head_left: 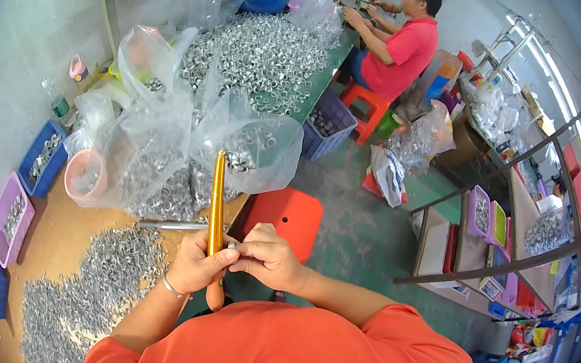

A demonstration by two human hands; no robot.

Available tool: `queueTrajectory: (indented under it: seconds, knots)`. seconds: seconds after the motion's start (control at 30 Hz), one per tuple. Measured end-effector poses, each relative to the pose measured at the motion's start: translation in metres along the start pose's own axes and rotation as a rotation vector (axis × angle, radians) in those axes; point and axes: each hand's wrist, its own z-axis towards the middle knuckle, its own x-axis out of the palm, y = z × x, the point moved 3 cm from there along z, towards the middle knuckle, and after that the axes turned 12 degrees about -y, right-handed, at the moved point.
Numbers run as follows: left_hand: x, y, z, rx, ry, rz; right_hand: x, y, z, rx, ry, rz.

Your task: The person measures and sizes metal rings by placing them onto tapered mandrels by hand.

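Note:
My left hand point(194, 264) is closed round a gold tapered ring mandrel point(217, 199), its narrow tip pointing away from me and its wooden handle point(215, 294) near my body. Beside the mandrel, my right hand point(272, 260) pinches a small silvery piece point(231, 246) mostly covered by the fingers. Both hands meet in front of my chest at the table's edge. To the left, a wide spread of loose silver rings point(91, 298) covers the wooden tabletop point(54, 244). A silver-coloured rod point(174, 224) lies just beyond my left hand.
Clear plastic bags point(249, 150) of rings stand ahead, before a large ring heap point(258, 56). Pink point(11, 218) and blue trays point(42, 158) line the left wall. A red stool point(285, 219) is close on the right. Farther off sits a person in red point(409, 46); shelves point(462, 239) stand right.

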Motion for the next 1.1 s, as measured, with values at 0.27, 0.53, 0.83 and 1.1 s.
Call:
queueTrajectory:
  seconds: [0.27,0.53,0.83,1.1]
  knots:
    - [-0.002,-0.009,0.002,0.121,0.034,0.293,-0.007,-0.008,0.001,0.424,0.232,0.333]
    - [0.012,-0.008,0.010,0.596,-0.102,0.778,-0.005,-0.031,-0.022,0.747,0.020,0.393]
    - [0.015,0.001,0.015,0.129,-0.172,0.452,-0.015,-0.026,-0.010,0.688,-0.152,0.301]
    - [0.014,0.009,0.020,-0.104,-0.004,0.169,-0.019,-0.011,0.002,0.165,-0.136,-0.070]
